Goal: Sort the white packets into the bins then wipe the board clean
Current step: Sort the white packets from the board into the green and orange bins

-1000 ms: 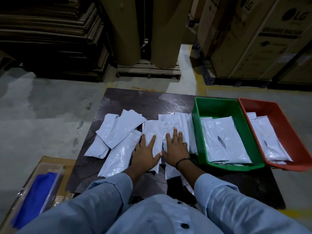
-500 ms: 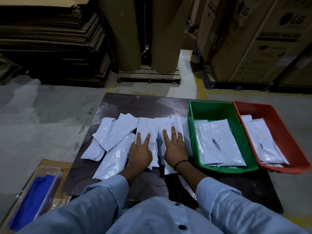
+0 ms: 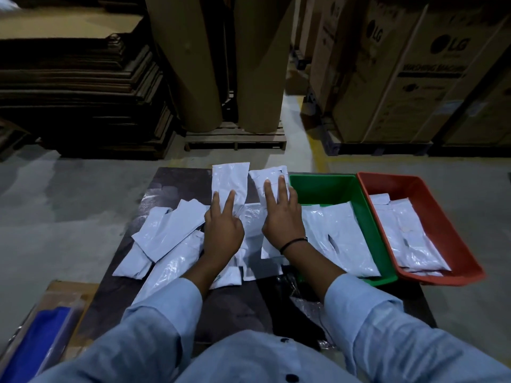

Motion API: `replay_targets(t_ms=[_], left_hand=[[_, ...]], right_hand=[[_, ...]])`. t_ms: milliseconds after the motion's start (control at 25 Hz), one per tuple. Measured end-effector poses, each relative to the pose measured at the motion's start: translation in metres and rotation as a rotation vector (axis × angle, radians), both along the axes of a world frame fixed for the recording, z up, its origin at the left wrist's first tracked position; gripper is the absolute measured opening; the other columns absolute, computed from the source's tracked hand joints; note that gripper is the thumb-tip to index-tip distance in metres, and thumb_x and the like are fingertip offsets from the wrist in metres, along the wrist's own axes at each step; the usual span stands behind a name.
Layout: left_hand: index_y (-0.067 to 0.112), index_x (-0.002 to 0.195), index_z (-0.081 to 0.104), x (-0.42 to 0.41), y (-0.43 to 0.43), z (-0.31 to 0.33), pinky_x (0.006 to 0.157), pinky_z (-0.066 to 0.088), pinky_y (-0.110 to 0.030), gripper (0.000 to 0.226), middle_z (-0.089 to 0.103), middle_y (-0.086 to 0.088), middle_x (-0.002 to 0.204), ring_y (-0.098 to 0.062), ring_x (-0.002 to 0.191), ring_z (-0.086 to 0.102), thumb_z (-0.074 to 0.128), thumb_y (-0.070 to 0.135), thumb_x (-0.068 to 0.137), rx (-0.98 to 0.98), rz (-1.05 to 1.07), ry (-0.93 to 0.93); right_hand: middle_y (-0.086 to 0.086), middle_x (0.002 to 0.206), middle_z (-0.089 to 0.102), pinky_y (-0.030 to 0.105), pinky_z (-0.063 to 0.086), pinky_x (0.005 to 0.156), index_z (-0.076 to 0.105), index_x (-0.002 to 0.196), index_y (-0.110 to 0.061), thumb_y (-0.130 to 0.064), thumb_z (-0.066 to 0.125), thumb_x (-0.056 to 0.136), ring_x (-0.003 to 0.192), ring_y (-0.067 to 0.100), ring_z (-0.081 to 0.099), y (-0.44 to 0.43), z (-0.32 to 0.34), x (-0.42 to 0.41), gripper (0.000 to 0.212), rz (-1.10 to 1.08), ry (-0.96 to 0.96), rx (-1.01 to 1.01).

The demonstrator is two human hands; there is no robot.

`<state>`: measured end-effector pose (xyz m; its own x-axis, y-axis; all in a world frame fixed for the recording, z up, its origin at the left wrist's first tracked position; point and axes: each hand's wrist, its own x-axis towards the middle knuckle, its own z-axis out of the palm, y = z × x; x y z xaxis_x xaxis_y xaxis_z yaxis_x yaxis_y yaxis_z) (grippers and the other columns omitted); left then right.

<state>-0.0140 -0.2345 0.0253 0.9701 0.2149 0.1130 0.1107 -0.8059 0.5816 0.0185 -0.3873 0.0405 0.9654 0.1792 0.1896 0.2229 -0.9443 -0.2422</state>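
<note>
step in hand: sorting, partly done. the left hand (image 3: 224, 233) pinches the first packet (image 3: 231, 181) at upper centre of the frame, two fingers spread on its face. the right hand (image 3: 282, 219) holds the second packet (image 3: 272, 175) just beside it, fingers straight on its face and thumb hidden. both packets appear raised off the board (image 3: 235, 305).

the green bin (image 3: 318, 189) and red bin (image 3: 387, 176), centre right, each hold packets. carry each packet past its bin's rim before release and lay it flat on the stack. the film looks slick, so keep the pinch firm.

loose packets (image 3: 171, 230) lie at centre left, so wiping should wait. the sorting rule cannot be told.
</note>
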Motion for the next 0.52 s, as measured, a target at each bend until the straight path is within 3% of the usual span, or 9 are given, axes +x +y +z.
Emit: replay_targets(t_ms=[240, 520], left_hand=[[0.030, 0.159, 0.027, 0.015, -0.056, 0.022, 0.106, 0.042, -0.052, 0.064, 0.011, -0.011, 0.169, -0.043, 0.143, 0.028, 0.047, 0.013, 0.100, -0.006, -0.077, -0.040], [0.030, 0.159, 0.025, 0.026, -0.132, 0.043, 0.111, 0.038, -0.052, 0.062, 0.010, -0.009, 0.169, -0.043, 0.146, 0.025, 0.044, 0.015, 0.103, -0.062, -0.212, -0.051]], right_hand=[[0.015, 0.164, -0.005, 0.053, 0.026, 0.113, 0.010, 0.157, -0.021, -0.010, 0.053, 0.086, 0.143, 0.044, 0.014, -0.057, 0.030, 0.007, 0.084, -0.118, -0.031, 0.120], [0.014, 0.164, -0.003, 0.055, 0.026, 0.112, 0.011, 0.156, -0.022, -0.009, 0.054, 0.083, 0.143, 0.045, 0.014, -0.153, 0.045, 0.011, 0.086, -0.233, -0.082, 0.043]])
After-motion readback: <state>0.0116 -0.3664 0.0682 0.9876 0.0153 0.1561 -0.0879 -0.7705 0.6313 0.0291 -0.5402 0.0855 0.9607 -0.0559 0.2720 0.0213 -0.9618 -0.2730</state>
